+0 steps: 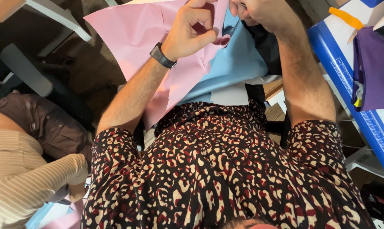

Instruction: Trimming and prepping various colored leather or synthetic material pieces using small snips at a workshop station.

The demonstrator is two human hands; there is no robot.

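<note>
A head-worn camera looks steeply down a person's chest, over a dark shirt [209, 169] with a cream and red spotted print, to two bare arms raised toward the top of the frame. The left hand [192, 29], with a black wristwatch [162, 56] on its wrist, is curled closed and pinches a large pink sheet [132, 34] between thumb and fingers near the sheet's inner edge. The pink sheet spreads out to the left and hangs down toward the lap. Just beside it, partly under it, lies a light blue sheet [234, 68], with a pale grey-white layer [230, 94] showing below that.

The right hand [257, 10] is bunched closed at the top edge; it seems to grip the upper edge of the sheets, though the frame cuts off its fingertips, so what it holds is not certain.

The sheets look thin, light and limp, probably paper or fine fabric; they crease where pinched and would likely tear or crumple if pulled hard. Edges and corners look like the surest places to take hold.

At right, a worktop carries a blue ruled cutting mat [366, 114], a purple cloth [374, 68] and an orange strip [347, 18]. At lower left sits another person in a striped cream sleeve [26, 182].
</note>
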